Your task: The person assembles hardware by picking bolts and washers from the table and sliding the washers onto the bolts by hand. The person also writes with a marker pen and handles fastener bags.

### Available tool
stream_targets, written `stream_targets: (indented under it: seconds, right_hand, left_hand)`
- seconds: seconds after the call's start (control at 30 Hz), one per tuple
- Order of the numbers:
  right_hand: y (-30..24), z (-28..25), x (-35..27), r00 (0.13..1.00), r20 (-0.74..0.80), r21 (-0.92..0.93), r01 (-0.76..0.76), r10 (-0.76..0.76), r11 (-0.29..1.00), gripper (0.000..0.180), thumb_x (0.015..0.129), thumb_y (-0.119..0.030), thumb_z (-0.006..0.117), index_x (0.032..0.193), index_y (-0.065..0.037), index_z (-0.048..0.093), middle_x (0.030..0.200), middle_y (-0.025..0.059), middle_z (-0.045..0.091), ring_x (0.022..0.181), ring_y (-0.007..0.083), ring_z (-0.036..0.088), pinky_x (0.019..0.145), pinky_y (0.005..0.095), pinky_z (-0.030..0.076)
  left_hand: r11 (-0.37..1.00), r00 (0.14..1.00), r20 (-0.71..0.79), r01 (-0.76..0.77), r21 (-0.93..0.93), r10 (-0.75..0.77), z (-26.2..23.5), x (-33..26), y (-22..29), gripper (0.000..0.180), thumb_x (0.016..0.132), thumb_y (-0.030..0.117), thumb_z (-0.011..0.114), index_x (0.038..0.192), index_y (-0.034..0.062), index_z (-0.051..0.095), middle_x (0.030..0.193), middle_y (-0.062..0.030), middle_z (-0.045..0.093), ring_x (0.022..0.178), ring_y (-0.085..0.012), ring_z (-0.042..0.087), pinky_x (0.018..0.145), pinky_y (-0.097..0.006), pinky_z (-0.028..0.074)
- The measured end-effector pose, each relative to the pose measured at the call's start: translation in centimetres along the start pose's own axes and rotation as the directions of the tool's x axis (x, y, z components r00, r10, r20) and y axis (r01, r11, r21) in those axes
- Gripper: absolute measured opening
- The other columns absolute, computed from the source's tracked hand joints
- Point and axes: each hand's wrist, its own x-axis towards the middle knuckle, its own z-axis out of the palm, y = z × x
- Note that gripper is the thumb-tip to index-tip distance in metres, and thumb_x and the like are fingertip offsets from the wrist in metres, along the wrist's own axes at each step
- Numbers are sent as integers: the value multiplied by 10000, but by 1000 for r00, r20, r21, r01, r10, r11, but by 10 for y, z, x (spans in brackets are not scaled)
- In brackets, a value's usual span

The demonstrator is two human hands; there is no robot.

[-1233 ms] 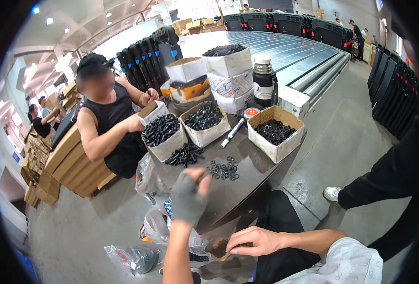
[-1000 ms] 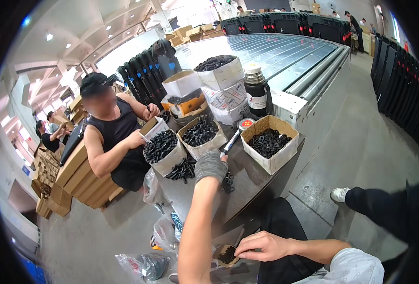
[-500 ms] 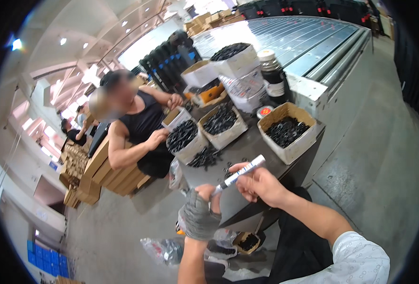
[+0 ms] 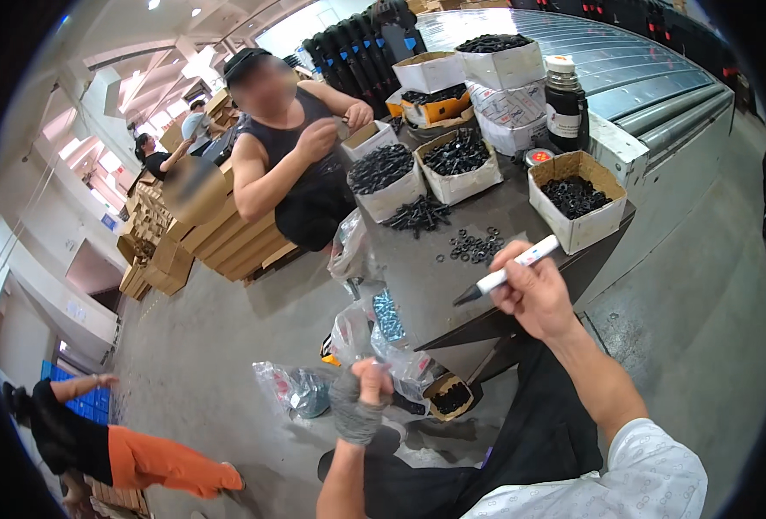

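Note:
Above the corner of the dark table point(image 4: 426, 290), my right hand point(image 4: 539, 298) is closed around a white marker-shaped tool point(image 4: 521, 264), whose dark pointed end faces down and left. My left hand point(image 4: 359, 405), in a grey fingerless glove, is raised off the table's near left side. Its fingers are curled and the thumb presses on them; whatever lies inside is hidden. Small black rings point(image 4: 476, 248) are scattered on the tabletop just beyond the tool. Behind them is a loose pile of black pieces point(image 4: 418, 214).
White cartons point(image 4: 586, 227) of black parts line the table's back and right, beside a dark flask point(image 4: 564, 121). Bluish screws point(image 4: 387, 316) lie by plastic bags at the left edge. A co-worker point(image 4: 292, 147) sits opposite; a person in orange trousers point(image 4: 162, 458) is at lower left.
My hands have drawn apart; the tool's end has left my left hand, exposing its dark tip. My view has shifted, and a person in orange trousers has appeared at lower left.

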Motion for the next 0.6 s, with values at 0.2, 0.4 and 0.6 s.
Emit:
stream_targets:
  seconds: [0.2,0.4,0.6]
  right_hand:
    - [33,47,-7,946,73,259,-323,315,910,172,992,-234,612,1034,-67,623,751,28,611,588,113,551,516,238,415]
    - [96,92,1,827,119,467,-535,550,704,167,977,-245,634,1050,-96,614,806,26,609,650,130,570,557,257,454]
    - [112,111,4,853,78,327,-511,516,795,152,985,-233,627,1047,-100,589,829,28,624,686,127,603,570,259,465]
  left_hand:
    - [917,991,-111,-117,-381,80,26,-6,-3,288,975,251,653,1173,41,644,847,-51,650,742,-133,603,701,-279,502]
    - [739,952,-299,-158,-655,-61,17,-26,-32,303,967,165,657,1223,9,611,897,-70,637,765,-150,595,699,-284,499]
    - [714,901,-402,-174,-678,-162,-12,-28,-47,277,943,95,671,1205,22,618,899,-65,642,767,-151,602,698,-292,507]
